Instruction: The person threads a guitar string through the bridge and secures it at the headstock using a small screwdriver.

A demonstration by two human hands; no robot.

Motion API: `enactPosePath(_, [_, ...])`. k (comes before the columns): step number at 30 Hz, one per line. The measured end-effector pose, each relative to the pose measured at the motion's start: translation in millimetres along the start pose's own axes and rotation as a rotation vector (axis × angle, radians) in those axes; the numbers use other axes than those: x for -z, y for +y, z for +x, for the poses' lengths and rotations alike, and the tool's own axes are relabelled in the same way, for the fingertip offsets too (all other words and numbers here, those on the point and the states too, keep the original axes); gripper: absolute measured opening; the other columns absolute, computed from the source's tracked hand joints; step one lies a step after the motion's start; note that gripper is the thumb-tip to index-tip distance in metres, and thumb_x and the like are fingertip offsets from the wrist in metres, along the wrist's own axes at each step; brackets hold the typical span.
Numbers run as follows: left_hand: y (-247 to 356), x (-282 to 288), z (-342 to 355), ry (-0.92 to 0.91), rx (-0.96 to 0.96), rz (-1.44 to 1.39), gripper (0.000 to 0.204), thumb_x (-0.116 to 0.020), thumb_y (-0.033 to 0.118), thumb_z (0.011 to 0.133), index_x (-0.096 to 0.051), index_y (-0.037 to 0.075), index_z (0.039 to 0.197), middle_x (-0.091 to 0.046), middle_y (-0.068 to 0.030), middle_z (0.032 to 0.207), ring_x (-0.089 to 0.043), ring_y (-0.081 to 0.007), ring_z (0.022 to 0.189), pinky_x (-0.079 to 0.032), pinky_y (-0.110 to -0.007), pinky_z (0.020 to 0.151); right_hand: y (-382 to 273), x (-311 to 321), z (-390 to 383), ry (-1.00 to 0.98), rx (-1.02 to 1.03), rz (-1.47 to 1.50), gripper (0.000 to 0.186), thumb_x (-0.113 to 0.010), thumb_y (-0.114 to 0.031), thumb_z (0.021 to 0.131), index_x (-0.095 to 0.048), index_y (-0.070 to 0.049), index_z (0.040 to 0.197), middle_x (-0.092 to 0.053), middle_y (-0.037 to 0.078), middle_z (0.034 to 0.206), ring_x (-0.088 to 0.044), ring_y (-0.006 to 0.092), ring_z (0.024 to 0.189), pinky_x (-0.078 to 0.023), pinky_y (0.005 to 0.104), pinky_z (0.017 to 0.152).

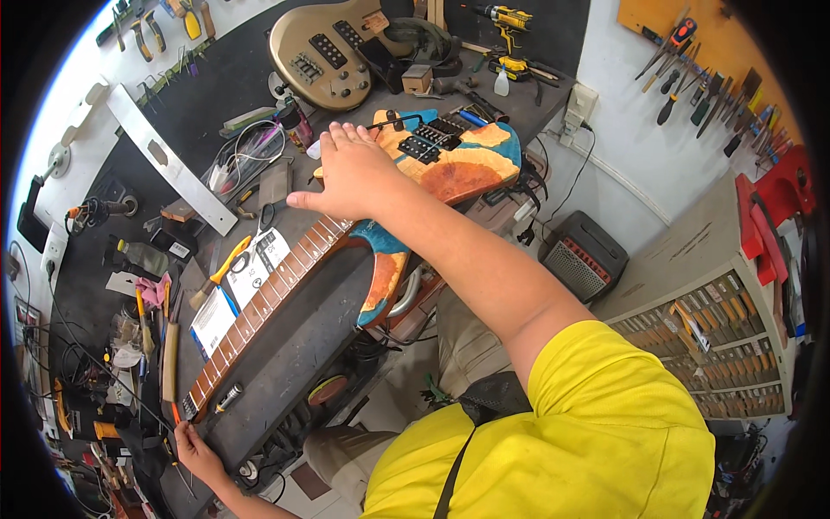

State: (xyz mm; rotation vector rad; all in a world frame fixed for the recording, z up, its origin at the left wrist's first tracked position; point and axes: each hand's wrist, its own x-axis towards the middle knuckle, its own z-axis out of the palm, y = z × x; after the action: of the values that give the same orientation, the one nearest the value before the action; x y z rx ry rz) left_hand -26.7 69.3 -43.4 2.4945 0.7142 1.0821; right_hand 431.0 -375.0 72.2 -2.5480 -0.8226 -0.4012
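Observation:
An electric guitar (462, 177) lies face up on the dark workbench, its body patterned in blue and wood tones. Its fretted neck (275, 290) runs down to the lower left. My right hand (353, 173) is open, fingers stretched, over the body by the neck end; I cannot tell how firmly it touches. A black tremolo arm (391, 121) shows just beyond the fingers. At the nut end, my left hand (197, 451) is closed, with a thin orange-red stick-like piece (176, 413) at its fingertips. Its exact kind is too small to make out.
A gold guitar body (320, 54) stands at the back, near a yellow cordless drill (508, 26). Papers (246, 281), a yellow-handled brush (226, 264) and a small tube (229, 397) lie beside the neck. A small amplifier (584, 257) and a drawer cabinet (683, 251) stand right.

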Motion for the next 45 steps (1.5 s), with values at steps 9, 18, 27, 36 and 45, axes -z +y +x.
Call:
enactPosePath(9, [-1, 5, -5, -0.021, 0.054, -0.033, 0.018, -0.064, 0.011, 0.119, -0.069, -0.005, 0.125, -0.072, -0.008, 0.104, -0.064, -0.0153, 0.096, -0.053, -0.03, 0.091, 49, 11, -16, 0.328, 0.114, 0.281, 0.063, -0.081, -0.043, 0.1, -0.071, -0.004, 0.148, -0.073, 0.024, 0.148, -0.066, 0.0457, 0.14, -0.05, 0.0536, 0.121])
enactPosePath(18, [8, 0, 1, -0.037, 0.04, -0.065, 0.018, -0.064, 0.011, 0.119, -0.069, -0.005, 0.125, -0.071, -0.0071, 0.104, -0.064, -0.0147, 0.096, -0.053, -0.03, 0.091, 268, 79, -10, -0.022, -0.515, 0.544, 0.027, -0.077, -0.021, 0.103, -0.081, 0.0, 0.118, -0.082, 0.008, 0.103, -0.075, 0.0168, 0.097, -0.06, 0.0351, 0.089])
enactPosePath(27, [5, 3, 0, -0.037, 0.076, -0.058, 0.018, -0.063, 0.011, 0.12, -0.069, -0.004, 0.126, -0.069, -0.0059, 0.106, -0.062, -0.0133, 0.098, -0.052, -0.028, 0.093, 261, 76, -6, -0.337, -0.522, 0.601, 0.043, -0.075, -0.015, 0.105, -0.07, -0.001, 0.145, -0.077, 0.006, 0.118, -0.073, 0.0148, 0.1, -0.061, 0.0329, 0.092])
enactPosePath(36, [1, 3, -3, -0.005, 0.066, -0.043, 0.02, -0.062, 0.014, 0.121, -0.069, -0.004, 0.127, -0.069, -0.0048, 0.106, -0.061, -0.0125, 0.097, -0.051, -0.027, 0.093, 273, 74, -13, -0.295, -0.475, 0.758, 0.051, -0.076, -0.012, 0.105, -0.065, -0.002, 0.154, -0.078, 0.008, 0.115, -0.074, 0.0158, 0.103, -0.061, 0.0348, 0.092])
enactPosePath(45, [-1, 2, -2, 0.004, 0.045, -0.023, 0.021, -0.062, 0.014, 0.121, -0.069, -0.005, 0.127, -0.07, -0.0055, 0.107, -0.061, -0.0131, 0.099, -0.051, -0.028, 0.094, 274, 65, -16, -0.216, -0.456, 0.687, 0.044, -0.077, -0.018, 0.109, -0.066, -0.003, 0.149, -0.078, 0.008, 0.116, -0.073, 0.0147, 0.103, -0.06, 0.0346, 0.092])
